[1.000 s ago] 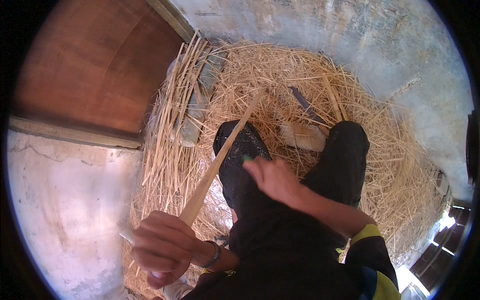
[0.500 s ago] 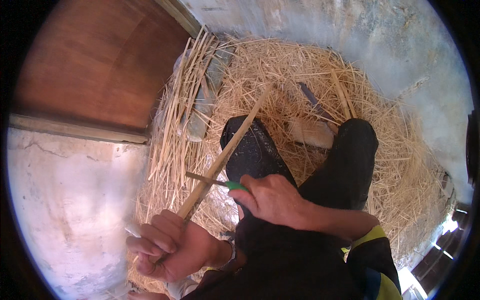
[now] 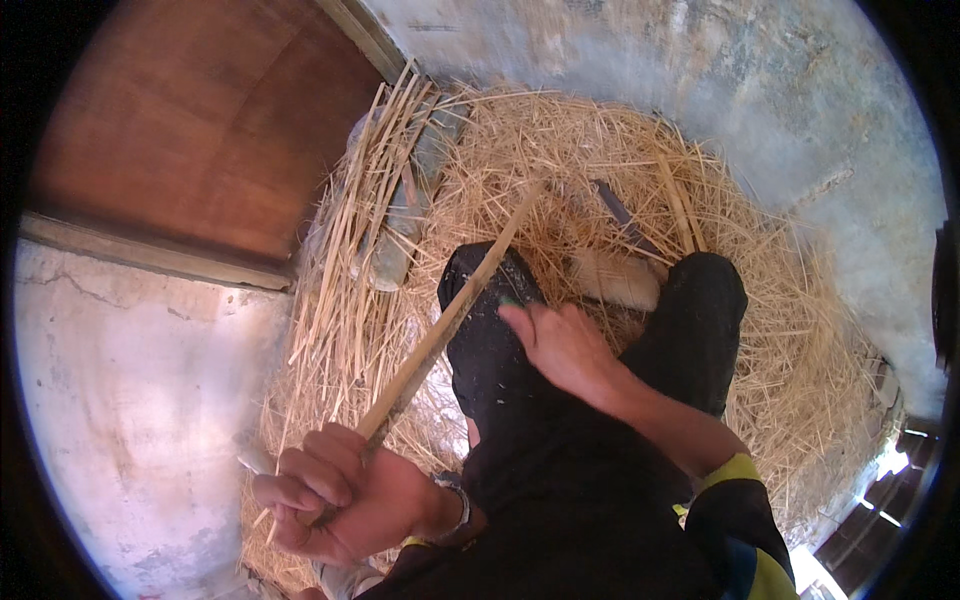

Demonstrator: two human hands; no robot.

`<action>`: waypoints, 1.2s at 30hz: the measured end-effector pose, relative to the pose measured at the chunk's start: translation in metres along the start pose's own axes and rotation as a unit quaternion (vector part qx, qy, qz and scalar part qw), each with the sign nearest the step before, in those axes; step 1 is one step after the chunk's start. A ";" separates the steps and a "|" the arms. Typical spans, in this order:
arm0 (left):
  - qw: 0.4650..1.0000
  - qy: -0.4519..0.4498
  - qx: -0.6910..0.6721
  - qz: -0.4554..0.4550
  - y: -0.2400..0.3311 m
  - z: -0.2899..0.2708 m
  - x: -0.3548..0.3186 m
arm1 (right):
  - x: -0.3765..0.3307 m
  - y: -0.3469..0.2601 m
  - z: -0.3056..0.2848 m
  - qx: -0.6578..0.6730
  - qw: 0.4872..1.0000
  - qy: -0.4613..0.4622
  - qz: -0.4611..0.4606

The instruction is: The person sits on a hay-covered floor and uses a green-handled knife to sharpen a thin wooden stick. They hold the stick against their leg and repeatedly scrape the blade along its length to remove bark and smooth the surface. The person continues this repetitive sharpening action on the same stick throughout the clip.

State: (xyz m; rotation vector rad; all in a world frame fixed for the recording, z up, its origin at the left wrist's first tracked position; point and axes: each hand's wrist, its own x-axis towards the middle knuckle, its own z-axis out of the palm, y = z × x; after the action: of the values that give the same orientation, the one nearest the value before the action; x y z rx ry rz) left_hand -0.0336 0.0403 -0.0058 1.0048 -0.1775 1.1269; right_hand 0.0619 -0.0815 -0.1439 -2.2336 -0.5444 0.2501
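My left hand (image 3: 350, 495) is closed round the lower end of a long bamboo strip (image 3: 445, 330). The strip slants up and away to the right, passing over my left knee, with its far end above the straw. My right hand (image 3: 572, 350) is closed on a knife, just right of the strip and apart from it. Only a bit of the knife's green handle (image 3: 507, 301) shows at the thumb; its blade cannot be made out now.
Thin split strips (image 3: 345, 240) lie in a pile at the left beside a grey-green block (image 3: 395, 245). A dark long blade-like tool (image 3: 622, 212) and two strips (image 3: 678, 200) rest on the straw (image 3: 790, 370) beyond my knees. Walls (image 3: 640, 50) and a brown panel (image 3: 200, 130) enclose the spot.
My right hand with the knife has moved up and to the right, off the bamboo strip it lay across. The left hand has barely moved and keeps its hold.
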 end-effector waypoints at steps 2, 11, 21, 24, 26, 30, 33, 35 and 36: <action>1.000 -0.005 0.003 0.007 0.002 -0.003 0.002 | -0.018 -0.036 -0.021 0.024 0.997 -0.071 -0.037; 1.000 -0.028 -0.005 0.012 0.000 -0.015 0.005 | -0.016 -0.040 -0.022 0.033 0.995 -0.068 -0.072; 0.999 -0.038 0.001 0.027 -0.001 -0.017 0.002 | -0.031 -0.050 -0.029 0.056 0.988 -0.099 -0.108; 0.999 -0.039 -0.002 0.024 -0.004 -0.015 0.000 | -0.032 -0.046 -0.022 0.063 0.988 -0.104 -0.093; 0.999 -0.040 -0.007 0.020 -0.002 -0.014 0.000 | -0.013 -0.017 -0.011 -0.033 0.999 -0.022 -0.006; 0.998 -0.045 -0.001 0.039 -0.005 -0.019 0.001 | -0.033 -0.050 -0.032 0.077 0.983 -0.128 -0.103; 0.999 -0.041 0.007 0.033 -0.004 -0.017 -0.002 | -0.038 -0.051 -0.024 0.078 0.989 -0.101 -0.074; 0.999 -0.031 0.006 0.030 -0.002 -0.015 -0.003 | -0.039 -0.051 -0.023 0.063 0.991 -0.095 -0.064; 0.999 -0.025 0.006 0.030 0.001 -0.016 -0.003 | -0.041 -0.059 -0.028 0.077 0.987 -0.112 -0.084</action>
State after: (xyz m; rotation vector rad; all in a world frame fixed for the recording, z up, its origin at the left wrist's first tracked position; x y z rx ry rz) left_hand -0.0416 0.0507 -0.0156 1.0459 -0.2429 1.1589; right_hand 0.0171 -0.0850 -0.0803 -2.0098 -0.8032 0.4423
